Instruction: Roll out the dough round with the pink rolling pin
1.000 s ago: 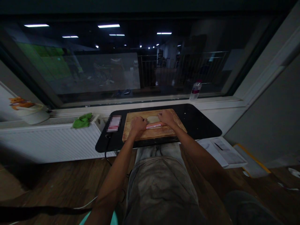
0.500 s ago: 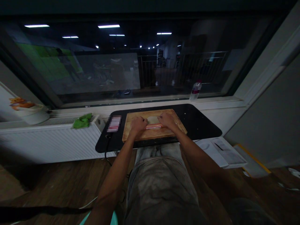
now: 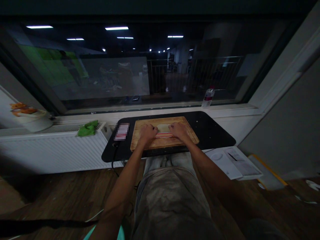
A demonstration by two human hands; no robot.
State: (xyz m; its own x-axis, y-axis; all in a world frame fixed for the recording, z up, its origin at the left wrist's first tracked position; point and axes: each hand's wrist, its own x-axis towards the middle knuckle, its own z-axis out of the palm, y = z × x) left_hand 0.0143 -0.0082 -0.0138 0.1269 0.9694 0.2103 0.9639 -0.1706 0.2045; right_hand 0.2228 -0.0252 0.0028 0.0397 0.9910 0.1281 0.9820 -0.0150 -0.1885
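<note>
At the middle of the board (image 3: pixel 165 144), the left hand (image 3: pixel 148 133) and right hand (image 3: pixel 179 130) curl their fingers (image 3: pixel 152 129) round a striped roller (image 3: pixel 164 135) beside pale dough (image 3: pixel 163 128); pressing evenly should work best.

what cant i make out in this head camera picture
All in the head view:
Red-and-white striped stick: both ends hidden by the left grip and right grip.
Pale flat piece: whether it continues beneath the stick, hidden by the stick.
Pinkish-white rectangular item: details blurred by pixelation.
Teal rounded object: cut off by the bottom edge.
Clear bottle with dark-red label: print too small.
</note>
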